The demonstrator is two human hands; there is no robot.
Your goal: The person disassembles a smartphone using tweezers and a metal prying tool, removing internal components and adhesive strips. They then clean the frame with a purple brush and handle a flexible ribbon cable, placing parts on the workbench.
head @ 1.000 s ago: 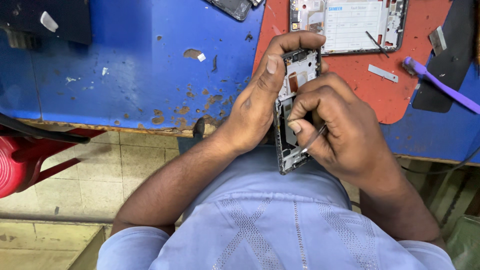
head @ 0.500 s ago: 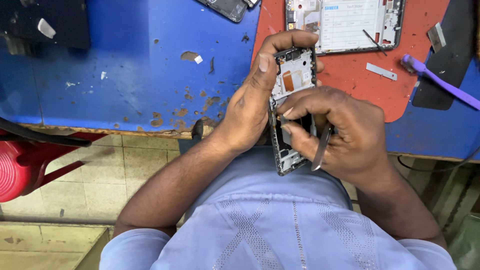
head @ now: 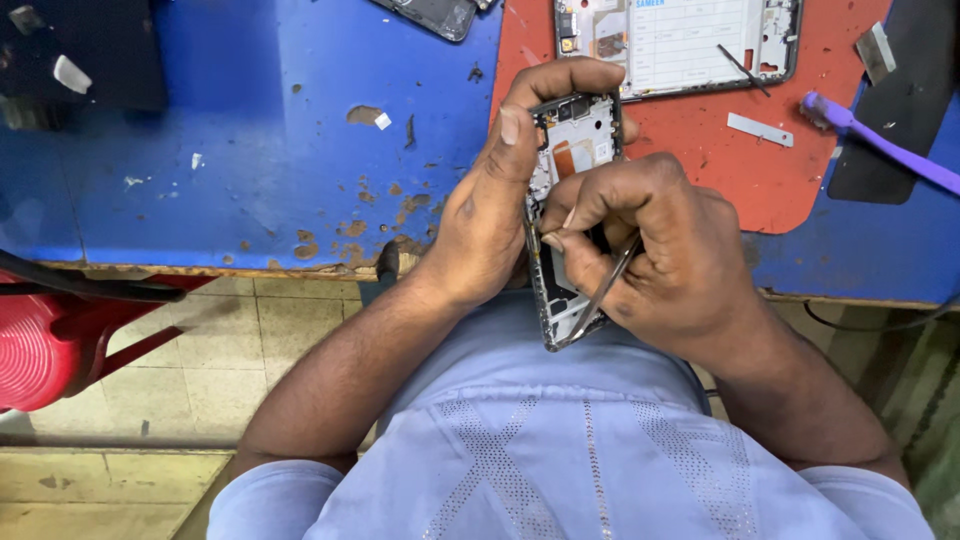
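Phone frame [head: 572, 150], opened with its inner boards showing, stands on end over the near edge of the blue workbench [head: 250, 150], gripped by the left hand [head: 485, 220]: its thumb runs up the frame's left side and its fingers curl over the top edge, so that hand is closed around the frame. Tweezers [head: 600, 295] are pinched in the right hand [head: 670, 255], whose fingertips press together at the frame's left rim about halfway down, while the metal legs slant down and cross the lower part of the frame; the tips themselves are hidden by the fingers. Both forearms come up from a light blue shirt [head: 560, 450] at the bottom of the view. Beyond the hands, a red mat [head: 800, 190] lies on the bench, and on it rests a second opened phone [head: 680, 40] with a pale inner plate, just past the top of the held frame. A small metal strip [head: 760, 128] lies on the mat to the right, and a purple brush [head: 880, 140] lies further right, reaching onto a dark sheet [head: 900, 110]. A red stool [head: 40, 350] stands at the left over a tiled floor [head: 230, 340].
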